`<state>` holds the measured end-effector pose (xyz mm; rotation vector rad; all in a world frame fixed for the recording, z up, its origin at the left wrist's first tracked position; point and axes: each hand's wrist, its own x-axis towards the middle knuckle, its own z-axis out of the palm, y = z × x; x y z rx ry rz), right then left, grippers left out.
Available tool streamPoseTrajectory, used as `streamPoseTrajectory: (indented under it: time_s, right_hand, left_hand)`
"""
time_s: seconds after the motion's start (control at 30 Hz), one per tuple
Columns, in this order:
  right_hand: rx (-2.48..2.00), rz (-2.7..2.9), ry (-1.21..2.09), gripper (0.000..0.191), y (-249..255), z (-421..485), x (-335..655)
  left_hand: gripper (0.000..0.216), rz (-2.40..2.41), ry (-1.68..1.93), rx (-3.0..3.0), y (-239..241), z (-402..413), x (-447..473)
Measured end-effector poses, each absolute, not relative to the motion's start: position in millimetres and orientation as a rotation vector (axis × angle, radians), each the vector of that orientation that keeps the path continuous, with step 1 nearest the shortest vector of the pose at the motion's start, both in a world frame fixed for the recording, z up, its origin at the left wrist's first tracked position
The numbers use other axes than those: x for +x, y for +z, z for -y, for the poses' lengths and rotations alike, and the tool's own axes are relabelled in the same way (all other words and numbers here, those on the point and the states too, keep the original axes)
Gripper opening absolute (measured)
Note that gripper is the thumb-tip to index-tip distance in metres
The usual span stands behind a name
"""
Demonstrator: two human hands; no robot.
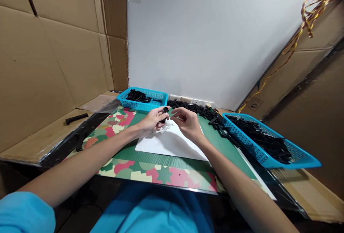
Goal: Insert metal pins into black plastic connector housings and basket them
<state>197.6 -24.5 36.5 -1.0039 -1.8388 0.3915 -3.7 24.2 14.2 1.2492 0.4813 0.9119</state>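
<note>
My left hand (pixel 153 121) is closed around a black plastic part (pixel 165 110), held upright above the white paper sheet (pixel 172 142). Close beside it on the right, my right hand (pixel 186 121) has its thumb and index finger pinched together near the part. Whatever lies between those fingertips is too small to make out. Under the hands, a scatter of tiny metal pieces (pixel 167 126) lies on the paper, partly hidden by my left hand.
A blue basket (pixel 145 107) with black parts stands at the back, another blue basket (pixel 258 156) at the right. Loose black parts (pixel 199 108) line the mat's far edge, before a power strip (pixel 197 102). One black part (pixel 76 119) lies on cardboard at left. Cardboard walls flank the table.
</note>
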Motion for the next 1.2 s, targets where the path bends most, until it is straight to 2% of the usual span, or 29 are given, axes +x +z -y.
streamPoseTrajectory:
  time_s: [0.13, 0.4, 0.6, 1.2]
  right_hand:
    - [-1.0, 1.882, 0.371, 0.012, 36.3, 24.8, 196.7]
    - [-0.972, 1.926, 0.382, 0.009, 30.2, 21.1, 196.8]
    - [-0.931, 1.993, 0.252, 0.006, 24.4, 19.0, 197.9]
    - [-0.858, 2.077, 0.078, 0.012, 19.6, 13.6, 203.6]
  left_hand:
    - [0.052, -0.524, 0.954, 1.323, 16.9, -20.0, -1.9]
    - [0.044, -0.596, 0.934, 1.376, 20.3, -15.3, -1.1]
    - [0.051, -0.635, 0.896, 1.412, 16.2, -19.8, -3.2]
    - [0.05, -0.624, 0.858, 1.224, 25.9, -12.0, -3.4]
